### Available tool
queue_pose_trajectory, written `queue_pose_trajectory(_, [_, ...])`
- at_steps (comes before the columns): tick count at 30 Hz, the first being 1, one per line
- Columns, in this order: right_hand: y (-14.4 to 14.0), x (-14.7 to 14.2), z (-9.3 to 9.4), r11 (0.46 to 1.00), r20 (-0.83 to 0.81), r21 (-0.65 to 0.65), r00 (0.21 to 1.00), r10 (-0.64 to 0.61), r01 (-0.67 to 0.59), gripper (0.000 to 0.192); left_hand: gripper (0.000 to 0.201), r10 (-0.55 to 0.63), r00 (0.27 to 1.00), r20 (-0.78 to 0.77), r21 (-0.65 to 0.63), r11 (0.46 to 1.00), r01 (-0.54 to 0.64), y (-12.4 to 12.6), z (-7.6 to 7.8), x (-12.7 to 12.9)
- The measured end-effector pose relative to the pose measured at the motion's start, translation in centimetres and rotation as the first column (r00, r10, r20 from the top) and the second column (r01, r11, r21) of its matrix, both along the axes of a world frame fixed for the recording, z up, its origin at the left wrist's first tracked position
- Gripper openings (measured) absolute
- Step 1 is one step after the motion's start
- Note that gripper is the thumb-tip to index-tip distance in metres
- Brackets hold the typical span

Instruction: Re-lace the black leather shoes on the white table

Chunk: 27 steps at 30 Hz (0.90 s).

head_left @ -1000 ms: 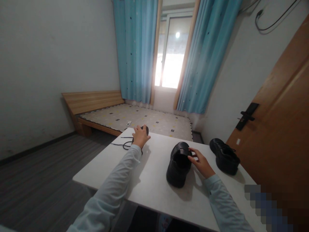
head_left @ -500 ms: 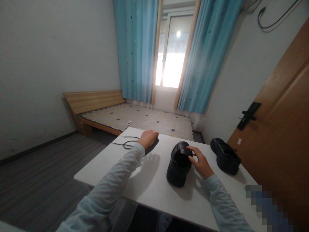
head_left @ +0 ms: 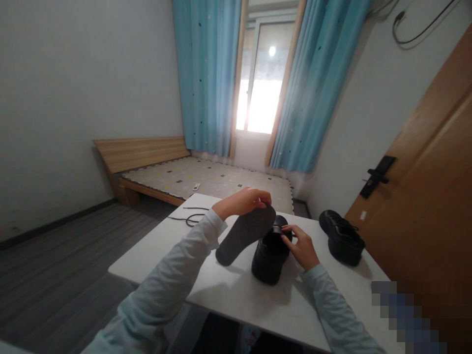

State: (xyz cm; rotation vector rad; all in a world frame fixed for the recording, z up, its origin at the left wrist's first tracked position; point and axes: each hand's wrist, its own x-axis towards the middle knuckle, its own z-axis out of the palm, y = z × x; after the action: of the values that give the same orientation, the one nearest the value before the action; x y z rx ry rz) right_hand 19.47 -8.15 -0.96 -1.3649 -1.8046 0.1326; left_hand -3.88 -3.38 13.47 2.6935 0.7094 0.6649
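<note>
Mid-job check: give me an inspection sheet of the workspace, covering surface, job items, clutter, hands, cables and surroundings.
Surface: white table, bare in front.
Job's things: dark insole, held tilted above the table beside the near black shoe, which stands on the table.
Clutter: second black shoe at the right; loose black shoelace at the far left corner.
Hands: left hand grips the insole's upper end; right hand touches the near shoe's opening.
Cables: black wall cable, upper right.
Surroundings: bed, blue curtains, window, wooden door.

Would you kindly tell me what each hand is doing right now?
Left hand: closed on the insole, lifted above the table.
Right hand: gripping the near shoe at its opening.
</note>
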Motion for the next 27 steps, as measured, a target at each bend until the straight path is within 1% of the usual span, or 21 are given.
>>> queue_pose_trajectory(4, [-0.1,-0.3,-0.1,0.999,-0.018,0.032,1.000,-0.020,0.021,0.016,0.015,0.000,0.989,0.150,-0.091,0.996,0.014,0.2,0.3,0.2])
queue_pose_trajectory(9, [-0.2,-0.6,0.0,0.998,-0.035,0.051,0.999,-0.019,0.021,0.019,0.014,-0.053,0.929,0.365,-0.183,0.975,0.128,0.7,0.5,0.5])
queue_pose_trajectory(12, [-0.3,-0.7,0.1,0.998,-0.033,0.053,0.999,-0.024,0.026,0.019,0.014,-0.066,0.881,0.468,-0.221,0.957,0.189,1.0,0.2,1.1])
queue_pose_trajectory(14, [-0.3,-0.7,0.0,0.998,-0.037,0.056,0.999,-0.027,0.029,0.020,0.015,-0.078,0.861,0.502,-0.246,0.942,0.228,1.2,-0.4,1.7])
queue_pose_trajectory(17, [-0.3,-0.6,-0.2,0.997,-0.058,0.067,0.998,-0.028,0.032,0.019,0.013,-0.076,0.863,0.499,-0.288,0.925,0.248,1.4,-1.8,2.8])
queue_pose_trajectory(20, [-0.4,-0.5,-0.2,0.997,-0.069,0.070,0.997,-0.025,0.029,0.016,0.011,-0.038,0.886,0.461,-0.335,0.917,0.214,1.4,-3.5,3.8])
queue_pose_trajectory(23, [-0.6,-0.7,0.0,0.998,-0.097,0.054,0.995,-0.018,0.024,0.017,0.009,-0.008,0.908,0.419,-0.371,0.911,0.180,1.2,-4.9,4.4])
queue_pose_trajectory(25, [-0.8,-0.9,0.3,0.999,-0.121,0.042,0.993,-0.013,0.018,0.019,0.008,-0.001,0.923,0.385,-0.374,0.914,0.157,0.9,-5.6,4.6])
queue_pose_trajectory(27, [-1.0,-1.0,0.6,0.999,-0.136,0.033,0.991,-0.009,0.013,0.021,0.009,0.007,0.941,0.338,-0.348,0.930,0.118,0.6,-6.1,4.7])
